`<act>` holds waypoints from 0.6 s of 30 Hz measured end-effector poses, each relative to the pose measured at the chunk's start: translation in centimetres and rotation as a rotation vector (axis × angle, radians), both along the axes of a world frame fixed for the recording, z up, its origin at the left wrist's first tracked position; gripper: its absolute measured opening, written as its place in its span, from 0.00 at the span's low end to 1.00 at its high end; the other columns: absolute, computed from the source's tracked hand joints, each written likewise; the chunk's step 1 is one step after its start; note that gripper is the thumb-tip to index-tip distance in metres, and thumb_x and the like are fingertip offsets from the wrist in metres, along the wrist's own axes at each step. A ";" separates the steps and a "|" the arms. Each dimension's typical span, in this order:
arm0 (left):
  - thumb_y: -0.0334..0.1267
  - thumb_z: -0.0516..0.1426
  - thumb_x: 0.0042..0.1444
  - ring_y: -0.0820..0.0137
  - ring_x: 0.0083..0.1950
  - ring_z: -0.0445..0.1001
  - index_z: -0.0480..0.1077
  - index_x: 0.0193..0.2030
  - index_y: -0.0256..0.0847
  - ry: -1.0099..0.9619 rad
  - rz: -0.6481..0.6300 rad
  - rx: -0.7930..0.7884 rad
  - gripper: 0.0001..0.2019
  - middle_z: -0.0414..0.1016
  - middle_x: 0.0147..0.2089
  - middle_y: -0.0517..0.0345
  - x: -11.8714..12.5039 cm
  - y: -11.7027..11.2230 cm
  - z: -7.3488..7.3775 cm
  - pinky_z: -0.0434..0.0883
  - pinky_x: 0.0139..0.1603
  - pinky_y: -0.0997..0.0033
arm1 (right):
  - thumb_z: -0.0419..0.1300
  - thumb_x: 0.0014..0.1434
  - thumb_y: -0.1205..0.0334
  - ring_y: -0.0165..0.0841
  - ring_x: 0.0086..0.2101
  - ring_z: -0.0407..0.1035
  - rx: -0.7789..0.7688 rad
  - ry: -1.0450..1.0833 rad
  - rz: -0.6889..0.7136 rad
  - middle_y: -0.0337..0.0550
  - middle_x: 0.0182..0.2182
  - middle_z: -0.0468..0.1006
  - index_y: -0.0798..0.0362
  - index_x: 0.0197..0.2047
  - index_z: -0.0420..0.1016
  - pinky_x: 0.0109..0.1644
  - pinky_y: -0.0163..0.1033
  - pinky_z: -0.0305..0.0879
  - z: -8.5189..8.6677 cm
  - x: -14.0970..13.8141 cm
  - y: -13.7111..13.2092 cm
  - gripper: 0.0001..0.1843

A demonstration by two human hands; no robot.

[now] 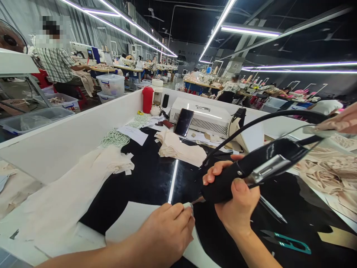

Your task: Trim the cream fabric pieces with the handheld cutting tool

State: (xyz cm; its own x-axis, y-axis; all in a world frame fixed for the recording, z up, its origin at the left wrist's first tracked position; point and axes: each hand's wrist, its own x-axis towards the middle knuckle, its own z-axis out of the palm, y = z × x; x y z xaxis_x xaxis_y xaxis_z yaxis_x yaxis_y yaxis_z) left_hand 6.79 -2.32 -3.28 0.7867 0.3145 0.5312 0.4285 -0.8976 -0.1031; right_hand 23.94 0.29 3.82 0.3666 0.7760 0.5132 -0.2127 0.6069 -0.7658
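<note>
My right hand is wrapped round a black corded hand tool with a silver lever on its side, thumb near the lever. The tool's narrow metal tip points down left toward my left hand. That hand is closed, pinching a small pale piece at the tip; most of the piece is hidden by the fingers. Below lies a white sheet on the black table surface. At the right edge, another hand is near the tool's rear end and cable; whose it is, I cannot tell.
Stacked beige fabric pieces lie ahead, more fabric at left. Teal thread snips and a pen lie right. A phone leans on a white vented box. A red flask stands by the low wall.
</note>
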 end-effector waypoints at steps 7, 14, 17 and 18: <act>0.36 0.61 0.72 0.66 0.46 0.77 0.75 0.52 0.31 -0.037 0.006 -0.014 0.10 0.81 0.51 0.52 0.0 -0.1 0.3 0.70 0.35 0.66 | 0.74 0.58 0.50 0.30 0.26 0.72 0.016 -0.020 0.001 0.33 0.31 0.77 0.44 0.52 0.73 0.29 0.36 0.73 -0.4 0.0 0.0 0.23; 0.34 0.58 0.73 0.67 0.44 0.77 0.75 0.53 0.32 -0.077 0.024 -0.013 0.08 0.81 0.56 0.51 -0.2 -0.2 0.0 0.70 0.36 0.67 | 0.73 0.59 0.48 0.30 0.25 0.72 0.032 -0.049 -0.011 0.32 0.30 0.78 0.45 0.52 0.71 0.30 0.38 0.73 -0.5 -0.1 0.0 0.23; 0.35 0.57 0.74 0.67 0.45 0.77 0.75 0.53 0.32 -0.051 0.030 -0.023 0.09 0.81 0.56 0.51 -0.3 -0.2 0.0 0.70 0.36 0.67 | 0.73 0.59 0.48 0.30 0.25 0.72 0.026 -0.054 -0.006 0.32 0.30 0.78 0.45 0.52 0.71 0.30 0.38 0.72 -0.5 -0.1 -0.1 0.23; 0.35 0.57 0.74 0.66 0.45 0.77 0.75 0.53 0.32 -0.044 0.029 -0.026 0.09 0.81 0.56 0.51 -0.3 -0.2 -0.1 0.70 0.36 0.66 | 0.73 0.59 0.48 0.30 0.25 0.72 0.025 -0.054 -0.006 0.32 0.30 0.78 0.45 0.52 0.71 0.30 0.38 0.72 -0.5 -0.1 -0.1 0.23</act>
State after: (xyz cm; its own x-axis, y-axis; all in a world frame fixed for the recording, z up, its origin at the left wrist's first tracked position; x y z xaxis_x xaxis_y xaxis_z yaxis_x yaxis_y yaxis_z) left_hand 6.50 -2.53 -3.34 0.7532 0.3515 0.5560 0.4583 -0.8868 -0.0603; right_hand 23.82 0.23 3.37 0.3426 0.7607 0.5513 -0.1673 0.6268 -0.7610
